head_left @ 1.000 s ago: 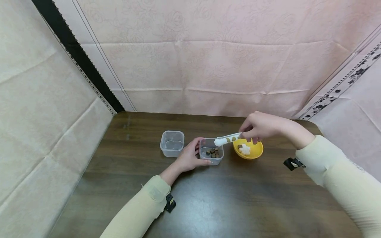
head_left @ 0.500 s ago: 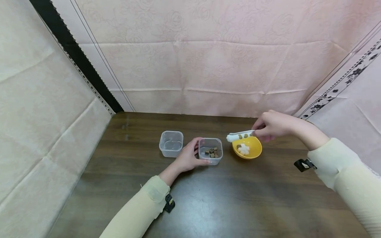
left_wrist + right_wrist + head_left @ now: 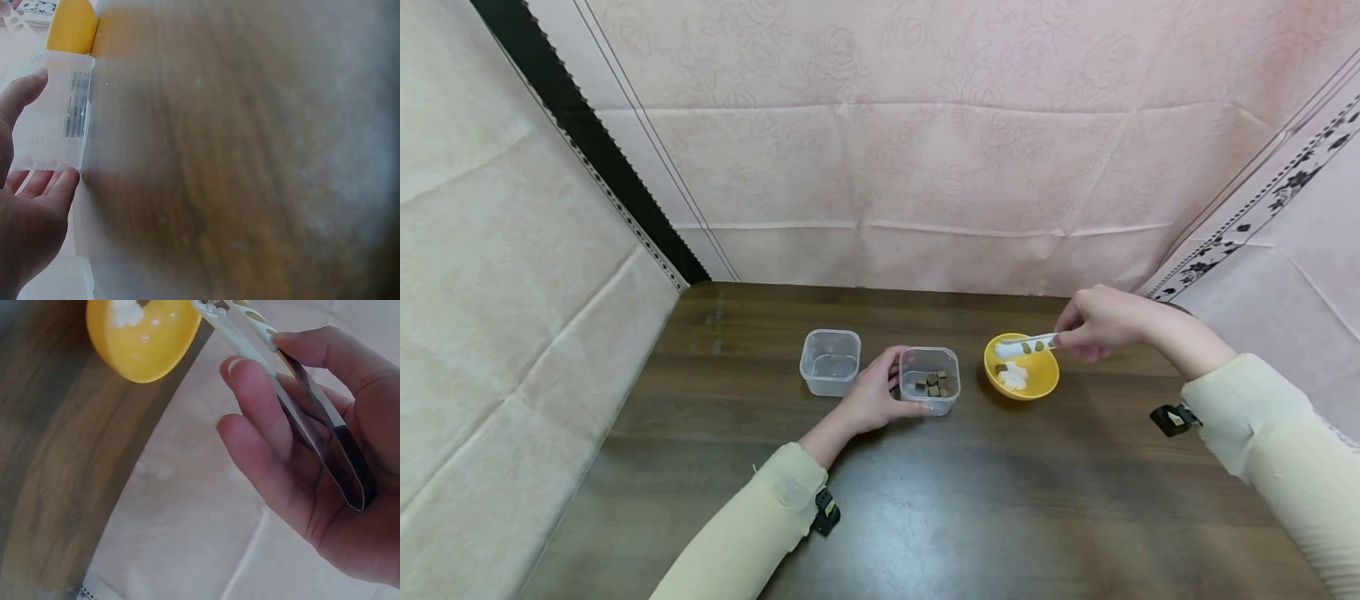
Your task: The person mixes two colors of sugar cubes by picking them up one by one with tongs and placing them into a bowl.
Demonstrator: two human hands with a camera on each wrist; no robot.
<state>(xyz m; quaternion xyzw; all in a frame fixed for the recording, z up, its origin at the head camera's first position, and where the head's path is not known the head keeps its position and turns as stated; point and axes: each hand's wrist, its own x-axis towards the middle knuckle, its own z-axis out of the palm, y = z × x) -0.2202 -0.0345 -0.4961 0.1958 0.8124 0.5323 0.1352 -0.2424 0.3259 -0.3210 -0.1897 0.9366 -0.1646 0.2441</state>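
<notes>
My left hand (image 3: 878,398) holds a see-through plastic container (image 3: 942,406) by its sides, thumb at the near side and fingers at the far left. Several small brown cubes (image 3: 932,384) lie inside it. To its right stands a yellow bowl (image 3: 1043,385) with white lumps (image 3: 1012,377) and a bit of brown in it. My right hand (image 3: 1097,320) pinches a pair of tongs (image 3: 1024,347) with white, holed tips and metal handles. The tips reach over the far part of the bowl. In the right wrist view the tongs' bent end (image 3: 361,503) lies against the palm.
A second see-through plastic container (image 3: 830,387) stands to the left of the held one. All of it is on a dark wooden table (image 3: 880,517). Pale patterned cloth (image 3: 880,175) hangs behind the table and at both sides.
My right hand has carried the tongs rightward from over the container with brown cubes, then lowered them to the yellow bowl. The left hand keeps its hold on the container.
</notes>
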